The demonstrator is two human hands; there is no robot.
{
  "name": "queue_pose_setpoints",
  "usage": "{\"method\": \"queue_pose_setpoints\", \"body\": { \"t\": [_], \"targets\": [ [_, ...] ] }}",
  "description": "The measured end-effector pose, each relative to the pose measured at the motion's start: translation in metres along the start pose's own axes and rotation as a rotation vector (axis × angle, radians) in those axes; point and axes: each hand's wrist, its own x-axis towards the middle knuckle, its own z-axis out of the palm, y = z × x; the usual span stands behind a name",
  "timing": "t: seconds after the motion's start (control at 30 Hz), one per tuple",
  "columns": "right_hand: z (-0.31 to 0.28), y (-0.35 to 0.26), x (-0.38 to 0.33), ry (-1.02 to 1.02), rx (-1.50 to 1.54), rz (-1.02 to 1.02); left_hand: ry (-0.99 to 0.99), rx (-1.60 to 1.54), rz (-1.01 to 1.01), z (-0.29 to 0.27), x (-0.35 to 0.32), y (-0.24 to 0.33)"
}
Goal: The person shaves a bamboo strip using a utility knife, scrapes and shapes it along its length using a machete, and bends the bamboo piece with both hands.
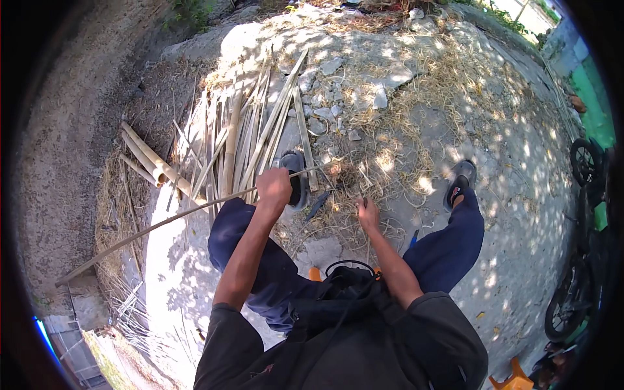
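Note:
My left hand [273,188] is closed round a long, thin bamboo strip [149,227]. The strip slants from the lower left, over my left knee, to a tip in front of my feet. Beyond its right end, my right hand [368,215] is closed; a small dark bit shows at its fingers, but I cannot make out what it holds. Between my hands, a black, blade-shaped thing [316,206] lies on the ground among the shavings. A slim blue object [414,238] is beside my right leg.
Split bamboo strips [260,123] lie in a pile ahead to the left, beside thicker bamboo poles [144,153]. Curly shavings [422,123] and broken stones [380,97] cover the ground ahead. At the right are a motorcycle [572,292] and an orange plastic stool [513,377].

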Motion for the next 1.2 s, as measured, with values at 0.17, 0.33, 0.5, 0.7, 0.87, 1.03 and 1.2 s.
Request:
{"method": "queue_pose_setpoints", "body": {
  "t": [0.17,0.33,0.5,0.7,0.87,1.03,1.2],
  "targets": [
    [-0.034,0.038,-0.01,0.115,-0.113,0.172,0.307,0.09,0.071,-0.023,0.017,0.016],
    [-0.076,0.085,-0.023,-0.196,-0.461,0.268,0.252,0.022,0.14,-0.056,0.019,0.045],
    [-0.116,0.136,-0.027,0.215,-0.327,0.396,0.247,-0.038,0.262,-0.051,0.021,0.066],
    [-0.137,0.183,-0.043,0.304,-0.322,1.181,0.149,-0.163,0.28,-0.062,0.02,0.099],
    [-0.114,0.214,-0.068,0.232,-0.318,1.12,0.265,-0.223,0.405,-0.071,0.028,0.142],
    [-0.083,0.165,-0.049,0.226,-0.323,1.032,0.311,-0.336,0.457,-0.093,0.026,0.149],
    [-0.154,0.228,-0.016,0.519,0.217,0.907,0.432,-0.464,0.67,-0.108,0.033,0.206]
  ]
}}
